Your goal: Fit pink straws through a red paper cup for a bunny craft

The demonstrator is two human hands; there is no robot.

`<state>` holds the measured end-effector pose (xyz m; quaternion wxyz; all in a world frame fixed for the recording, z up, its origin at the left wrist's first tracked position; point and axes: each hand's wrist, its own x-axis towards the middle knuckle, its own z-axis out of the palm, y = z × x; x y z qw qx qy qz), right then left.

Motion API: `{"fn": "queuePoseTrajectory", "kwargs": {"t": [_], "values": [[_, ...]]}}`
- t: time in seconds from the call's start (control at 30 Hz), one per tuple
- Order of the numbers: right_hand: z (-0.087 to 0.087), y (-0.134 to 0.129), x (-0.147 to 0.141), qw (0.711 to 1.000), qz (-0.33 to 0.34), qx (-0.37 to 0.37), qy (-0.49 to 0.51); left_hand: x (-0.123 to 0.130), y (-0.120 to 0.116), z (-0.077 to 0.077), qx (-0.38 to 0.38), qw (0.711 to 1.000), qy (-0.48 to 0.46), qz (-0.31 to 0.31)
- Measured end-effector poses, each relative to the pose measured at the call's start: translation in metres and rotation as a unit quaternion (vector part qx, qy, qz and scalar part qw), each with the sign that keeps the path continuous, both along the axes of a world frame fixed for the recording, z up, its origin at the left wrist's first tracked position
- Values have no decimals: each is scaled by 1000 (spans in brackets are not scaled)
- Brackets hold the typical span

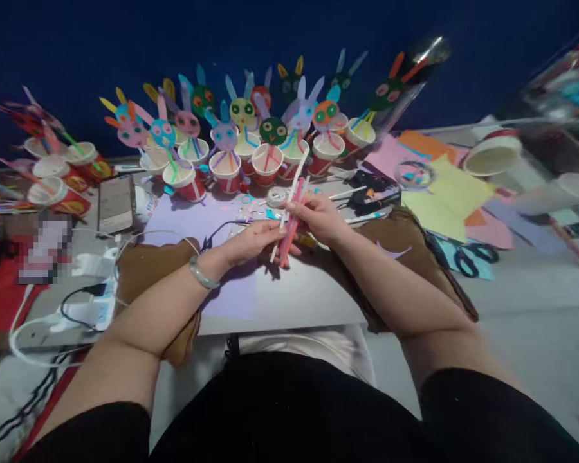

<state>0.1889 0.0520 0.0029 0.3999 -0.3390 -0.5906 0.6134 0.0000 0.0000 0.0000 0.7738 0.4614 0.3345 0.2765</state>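
black-clad knees fill the bottom of the view, both forearms reaching forward over them to a low table [289, 302]. left hand [251, 241], a pale bangle [201, 273] on its wrist, is closed around the lower end of a small bundle of straws [292, 215] — pink and white, held together, tilted up and away. right hand [318, 215] pinches the same bundle higher up, fingers wrapped on the middle of the stems.

handling, as a judgement: straws look very light, hollow, smooth; likely to slide against each other and to kink if squeezed hard. best hold seems to be near the middle or lower third, with a loose grip, so the ends stay level.

around them: a lilac paper sheet [197, 222] under the hands, a row of paper cups with bunny faces [226, 170] just beyond, more cups [53, 177] far left. coloured paper [444, 193] and scissors [468, 260] lie to the right, a phone [116, 202] and white cables [82, 308] to the left. brown cushions [145, 270] pad the table edge under both arms — the cup row stands close behind the straw tips, and small scraps litter the sheet.
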Motion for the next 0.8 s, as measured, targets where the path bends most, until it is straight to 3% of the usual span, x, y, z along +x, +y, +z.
{"fn": "queuePoseTrajectory", "kwargs": {"t": [0.17,0.5,0.8], "values": [[1,-4,-1,999,38,3,-18,-1,2,-1,-2,1000,0,-20],[-2,-6,-7,999,34,-31,-3,-2,0,4,-36,999,5,-20],[-1,-8,-8,999,3,25,-47,-3,3,-5,-18,1000,14,-14]]}}
